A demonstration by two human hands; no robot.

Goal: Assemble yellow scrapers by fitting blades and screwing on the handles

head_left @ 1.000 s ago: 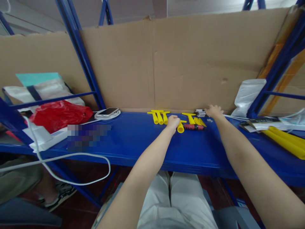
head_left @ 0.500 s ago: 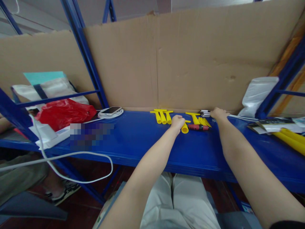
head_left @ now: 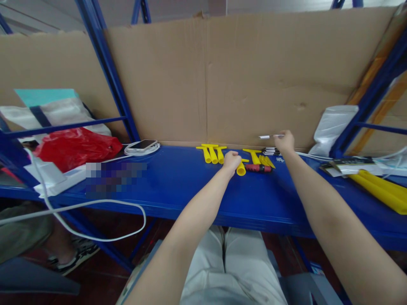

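My left hand (head_left: pixel 232 162) is closed at the crossbar of a yellow T-shaped plastic piece (head_left: pixel 241 170), whose hollow round end faces me. Raised off the shelf, my right hand (head_left: pixel 285 142) pinches a slim stick-like piece (head_left: pixel 264 137) with a white end and a thin darker shaft pointing left; its exact kind is unclear. Below it lies a small pile of similar white-and-black pieces (head_left: pixel 270 151). Another yellow T-shaped piece (head_left: pixel 255 157), several small yellow pointed pieces (head_left: pixel 266 161) and a red-and-black tool handle (head_left: pixel 258 168) lie between my hands.
Three yellow T-shaped pieces (head_left: pixel 212 154) stand left of my left hand on the blue shelf (head_left: pixel 178 178). A phone (head_left: pixel 143 145) rests on a coiled white cable. Farther left are a red plastic bag (head_left: pixel 78 146) and power strip (head_left: pixel 65 184). Yellow parts (head_left: pixel 380 190) lie far right.
My right hand has lifted from the shelf by the small pile, now with the slim piece in its fingers. The left hand stays at the yellow piece. The view has shifted slightly.
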